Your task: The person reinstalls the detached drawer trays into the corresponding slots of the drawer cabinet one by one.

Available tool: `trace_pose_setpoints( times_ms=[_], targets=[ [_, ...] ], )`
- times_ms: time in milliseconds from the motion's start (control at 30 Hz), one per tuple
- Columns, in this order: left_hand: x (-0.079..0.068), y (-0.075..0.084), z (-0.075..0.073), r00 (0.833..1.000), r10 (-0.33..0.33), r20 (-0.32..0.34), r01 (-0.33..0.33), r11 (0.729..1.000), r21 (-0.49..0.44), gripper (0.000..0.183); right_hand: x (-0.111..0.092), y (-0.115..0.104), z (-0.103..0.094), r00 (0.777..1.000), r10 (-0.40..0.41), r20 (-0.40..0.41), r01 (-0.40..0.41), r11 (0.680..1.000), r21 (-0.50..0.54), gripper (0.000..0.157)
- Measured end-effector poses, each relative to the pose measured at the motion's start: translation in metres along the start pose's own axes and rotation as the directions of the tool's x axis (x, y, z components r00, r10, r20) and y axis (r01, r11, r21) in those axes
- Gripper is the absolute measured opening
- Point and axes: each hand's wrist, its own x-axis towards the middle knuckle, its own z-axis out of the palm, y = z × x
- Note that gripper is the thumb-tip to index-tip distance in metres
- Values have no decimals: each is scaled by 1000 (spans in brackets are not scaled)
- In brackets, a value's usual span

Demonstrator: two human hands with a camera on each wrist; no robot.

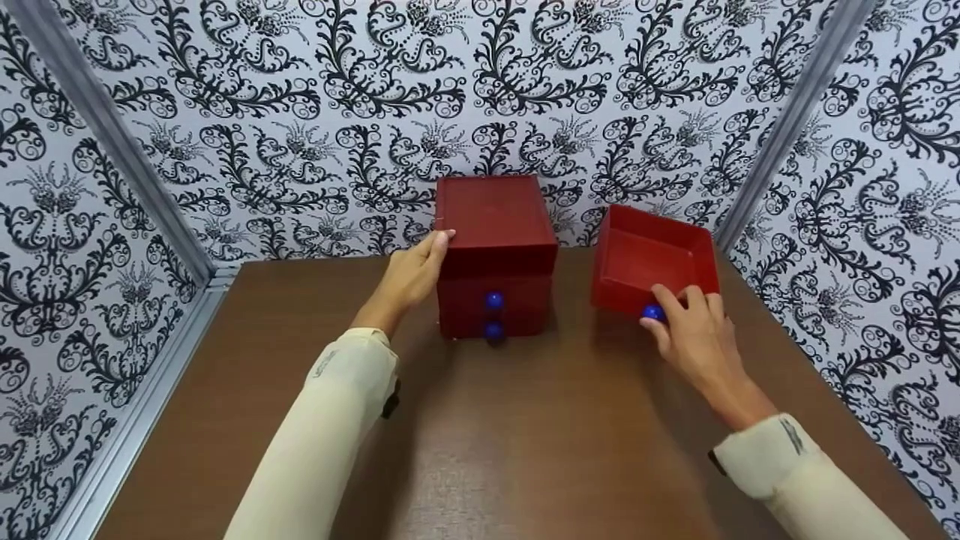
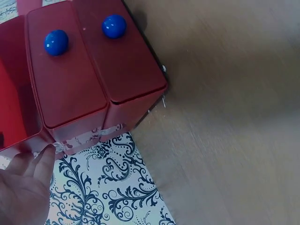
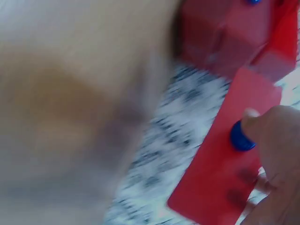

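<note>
A red drawer cabinet (image 1: 495, 217) stands near the back wall, its top compartment open at the front. Two lower drawers remain in it, each with a round blue knob (image 2: 56, 42). My left hand (image 1: 409, 277) lies against the cabinet's left side, the thumb near the top edge; in the left wrist view its fingers look straight. Off to the right, my right hand (image 1: 697, 337) pinches the blue knob (image 3: 241, 137) of a separate red drawer (image 1: 651, 255). This drawer is out of the cabinet, tilted, and its visible inside holds nothing.
Everything stands over a brown wooden table (image 1: 525, 435). Patterned black-and-white walls (image 1: 315, 150) rise behind and at both sides, with grey metal posts (image 1: 112, 135) at the corners.
</note>
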Motion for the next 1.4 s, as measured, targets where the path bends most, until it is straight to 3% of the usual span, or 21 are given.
trace_pose_setpoints(
  times_ms=[167,267,467,867,1100,1400],
  targets=[
    [2,2,-2,999,-44,11,45,997,-55,57,-12,-50,-45,997,-7,-79,9,1000,19,50],
    [2,2,-3,999,-42,16,43,997,-67,60,-23,-79,-71,996,-11,-83,12,1000,19,49],
    [0,1,-4,1000,-14,-1,14,999,-31,60,-43,-125,-95,994,-80,-78,81,997,11,49],
    [-2,3,-4,999,-25,33,27,998,-54,62,-64,-170,-92,968,-231,-95,230,973,-31,48],
    [-2,4,-8,997,-50,66,55,996,-67,65,-60,-194,-79,954,-287,-93,284,958,-41,46],
    [-2,3,-8,997,-38,71,42,997,-67,64,-49,-216,-61,957,-289,-8,289,957,-11,44]
  ],
)
